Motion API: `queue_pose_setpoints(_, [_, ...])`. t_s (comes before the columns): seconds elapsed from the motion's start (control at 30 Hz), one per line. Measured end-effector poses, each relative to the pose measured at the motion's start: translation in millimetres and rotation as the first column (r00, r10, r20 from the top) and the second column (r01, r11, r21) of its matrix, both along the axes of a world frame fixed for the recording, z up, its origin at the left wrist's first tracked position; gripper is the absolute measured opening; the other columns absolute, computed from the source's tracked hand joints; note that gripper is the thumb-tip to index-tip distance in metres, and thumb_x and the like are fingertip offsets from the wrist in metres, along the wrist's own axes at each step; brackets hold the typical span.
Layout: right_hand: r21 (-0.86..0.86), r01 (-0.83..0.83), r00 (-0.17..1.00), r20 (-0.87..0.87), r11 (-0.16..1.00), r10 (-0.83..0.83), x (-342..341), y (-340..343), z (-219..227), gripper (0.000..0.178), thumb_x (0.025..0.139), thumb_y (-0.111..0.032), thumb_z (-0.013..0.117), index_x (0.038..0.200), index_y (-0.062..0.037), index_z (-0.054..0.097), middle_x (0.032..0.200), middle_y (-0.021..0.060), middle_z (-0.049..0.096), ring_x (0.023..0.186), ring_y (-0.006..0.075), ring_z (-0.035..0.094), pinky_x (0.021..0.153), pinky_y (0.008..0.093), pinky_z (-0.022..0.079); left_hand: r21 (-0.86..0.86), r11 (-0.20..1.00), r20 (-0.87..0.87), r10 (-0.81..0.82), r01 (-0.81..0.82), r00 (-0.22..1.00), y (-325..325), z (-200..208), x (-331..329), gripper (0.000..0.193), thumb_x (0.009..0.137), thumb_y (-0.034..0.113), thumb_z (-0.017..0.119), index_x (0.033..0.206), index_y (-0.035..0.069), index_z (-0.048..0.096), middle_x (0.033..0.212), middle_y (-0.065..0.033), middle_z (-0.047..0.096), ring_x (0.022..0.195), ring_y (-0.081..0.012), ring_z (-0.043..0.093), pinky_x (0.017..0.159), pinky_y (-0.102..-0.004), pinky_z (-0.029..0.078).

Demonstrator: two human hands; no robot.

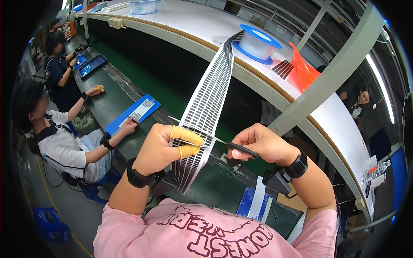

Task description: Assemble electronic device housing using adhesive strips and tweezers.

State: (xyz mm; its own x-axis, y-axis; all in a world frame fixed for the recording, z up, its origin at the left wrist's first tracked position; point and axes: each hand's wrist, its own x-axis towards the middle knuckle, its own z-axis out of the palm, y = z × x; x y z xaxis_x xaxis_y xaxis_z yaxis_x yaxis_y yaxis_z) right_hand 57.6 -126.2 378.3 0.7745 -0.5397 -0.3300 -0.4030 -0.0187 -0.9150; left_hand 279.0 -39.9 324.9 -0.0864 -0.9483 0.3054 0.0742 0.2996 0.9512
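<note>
A long white strip with rows of small black rectangular pieces (211,92) runs down from a blue-flanged reel (259,43) on the raised shelf. My left hand (155,148), with yellow finger cots on its thumb and a finger, pinches the strip near its lower end, which hangs below toward my chest. My right hand (269,144) grips black-handled scissors (244,149). Their slim metal blades lie across the strip just above my left fingers. From here I cannot make out whether the blades have cut into it.
A slanting metal post (331,71) stands right of the strip, near an orange plastic bag (301,71) on the shelf (275,84). Blue boards with white strips (254,202) lie on the dark green bench. At left, a co-worker (64,133) handles a blue board (133,115).
</note>
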Motion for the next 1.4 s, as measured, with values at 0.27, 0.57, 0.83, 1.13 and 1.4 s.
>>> queue_pose_setpoints(0.27, [0.051, 0.0, 1.0, 0.023, 0.999, -0.001, 4, 1, -2, 0.026, 0.073, -0.027, 0.069, 0.075, -0.0021, 0.065, 0.055, -0.0052, 0.051, 0.046, -0.0003, 0.038, 0.041, 0.0155, 0.024, -0.007, 1.0, 0.034, -0.006, 0.006, 0.999, 2, 0, 0, 0.018, 0.067, -0.004, 0.066, 0.085, -0.003, 0.064, 0.083, -0.0081, 0.065, 0.075, -0.0118, 0.06, 0.069, -0.0226, 0.047])
queue_pose_setpoints(0.57, [0.083, -0.033, 0.999, 0.023, 0.996, 0.031, -7, 1, 1, 0.027, 0.074, -0.027, 0.068, 0.076, -0.0007, 0.064, 0.055, -0.0046, 0.051, 0.047, 0.0005, 0.039, 0.042, 0.0164, 0.024, 0.029, 1.0, -0.019, -0.012, 0.013, 1.0, 3, 1, 2, 0.017, 0.063, -0.003, 0.068, 0.079, -0.003, 0.064, 0.08, -0.0095, 0.065, 0.073, -0.0132, 0.06, 0.067, -0.0232, 0.048])
queue_pose_setpoints(0.83, [0.053, -0.014, 1.0, -0.001, 0.998, 0.014, -4, 4, 2, 0.025, 0.074, -0.026, 0.068, 0.075, -0.0012, 0.065, 0.056, -0.005, 0.052, 0.047, 0.0004, 0.039, 0.042, 0.0161, 0.025, 0.004, 0.999, 0.023, -0.039, 0.039, 0.999, 3, 0, -1, 0.016, 0.067, -0.004, 0.066, 0.083, -0.002, 0.065, 0.082, -0.0077, 0.064, 0.075, -0.0113, 0.06, 0.068, -0.0226, 0.047])
queue_pose_setpoints(1.13, [0.085, -0.023, 1.0, 0.007, 0.996, 0.023, -2, 3, 0, 0.025, 0.074, -0.026, 0.067, 0.075, -0.0015, 0.065, 0.056, -0.005, 0.053, 0.047, 0.0001, 0.038, 0.041, 0.0156, 0.025, -0.006, 0.999, 0.032, -0.036, 0.036, 0.999, 4, 0, -1, 0.016, 0.068, -0.004, 0.066, 0.083, -0.001, 0.065, 0.081, -0.0071, 0.064, 0.074, -0.0109, 0.06, 0.067, -0.0218, 0.047])
queue_pose_setpoints(1.4, [0.102, -0.012, 1.0, 0.002, 0.995, 0.012, 5, 3, 1, 0.027, 0.074, -0.028, 0.067, 0.075, -0.0013, 0.064, 0.056, -0.0045, 0.053, 0.046, -0.0002, 0.039, 0.04, 0.015, 0.023, -0.028, 0.999, 0.071, -0.02, 0.022, 0.997, 4, -1, -2, 0.016, 0.067, -0.002, 0.067, 0.084, -0.001, 0.065, 0.082, -0.0075, 0.065, 0.074, -0.0115, 0.06, 0.068, -0.0223, 0.047])
